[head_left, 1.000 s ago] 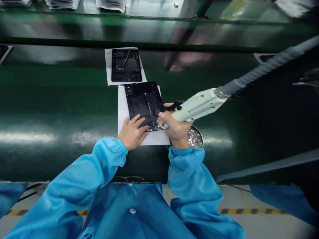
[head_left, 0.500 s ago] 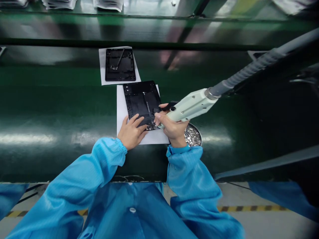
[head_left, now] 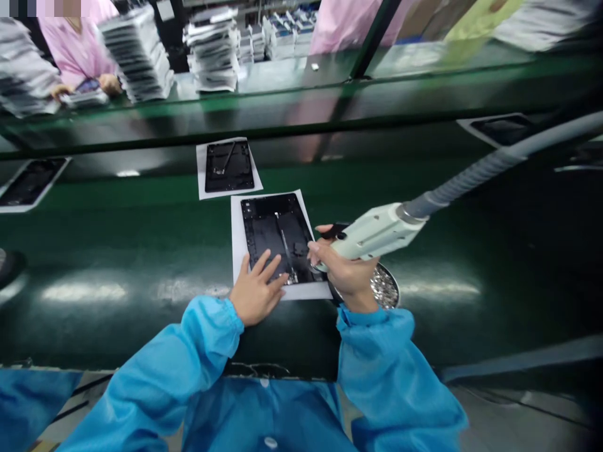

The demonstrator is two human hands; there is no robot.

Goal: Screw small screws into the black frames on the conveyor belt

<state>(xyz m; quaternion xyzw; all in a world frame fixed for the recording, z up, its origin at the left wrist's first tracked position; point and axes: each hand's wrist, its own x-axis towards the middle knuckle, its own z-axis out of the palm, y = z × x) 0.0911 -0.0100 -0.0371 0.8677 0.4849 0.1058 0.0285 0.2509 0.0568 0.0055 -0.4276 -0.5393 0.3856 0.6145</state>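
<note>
My left hand [head_left: 258, 290] lies with fingers spread over the lower left edge of a black tablet housing [head_left: 266, 235]. The housing rests on a white paper sheet [head_left: 238, 245]; a thin strip runs down its middle to a small circuit board [head_left: 293, 277] at the lower edge. My right hand [head_left: 352, 276] is wrapped round a pale green hand tool [head_left: 384, 233] on a grey corrugated hose [head_left: 447, 188]. The tool's front end is at the housing's lower right corner; its tip is hidden by my fingers. Partly behind my right wrist is a round dish of small shiny metal pieces [head_left: 385, 287].
A second black housing [head_left: 230, 169] lies on paper farther back. Others lie on paper at the far left [head_left: 35, 182] and far right [head_left: 506, 129]. Stacks of white-wrapped items [head_left: 211, 50] stand on the raised shelf [head_left: 277, 75]. A co-worker in pink [head_left: 80, 37] is behind it.
The view has tilted up, showing more of the shelf and people behind. The tool's front end has shifted right across the housing, away from the small board. My left hand stays on the housing's edge.
</note>
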